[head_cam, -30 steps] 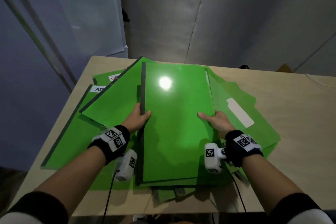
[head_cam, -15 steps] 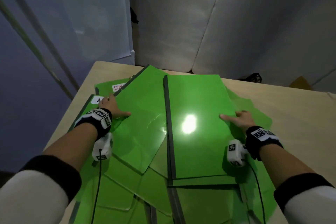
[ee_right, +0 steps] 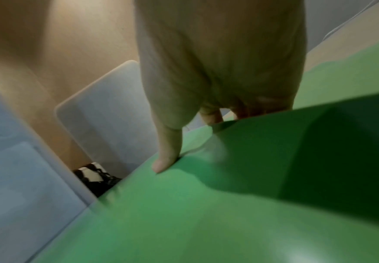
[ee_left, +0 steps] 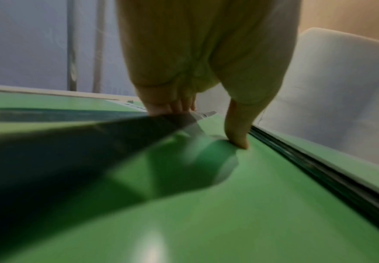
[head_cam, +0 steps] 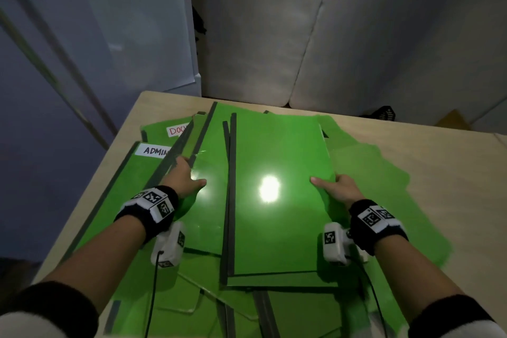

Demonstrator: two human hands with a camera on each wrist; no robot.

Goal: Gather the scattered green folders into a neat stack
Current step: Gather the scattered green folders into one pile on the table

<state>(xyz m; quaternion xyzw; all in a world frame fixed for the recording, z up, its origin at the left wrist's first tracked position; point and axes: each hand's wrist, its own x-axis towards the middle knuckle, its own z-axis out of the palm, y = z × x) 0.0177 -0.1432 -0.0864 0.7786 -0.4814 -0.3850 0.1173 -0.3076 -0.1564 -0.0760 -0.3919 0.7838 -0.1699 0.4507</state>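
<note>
Currently, green folders lie overlapped across the wooden table (head_cam: 428,162), not squared up. The top folder (head_cam: 277,214) lies flat at the centre of the pile, its dark spine on the left. The right hand (head_cam: 336,191) grips that folder's right edge: the thumb presses on the cover while the fingers (ee_right: 211,115) curl under the edge. The left hand (head_cam: 182,178) holds a second folder (head_cam: 208,208), which lies beside and partly under the top one; its thumb rests on the cover and its fingers (ee_left: 173,105) wrap over the dark left spine. Further left, a folder labelled "ADMIN" (head_cam: 155,150) and another labelled "DOC..." (head_cam: 177,130) lie fanned out, partly covered. More folders stick out at the near edge and right side of the pile.
</note>
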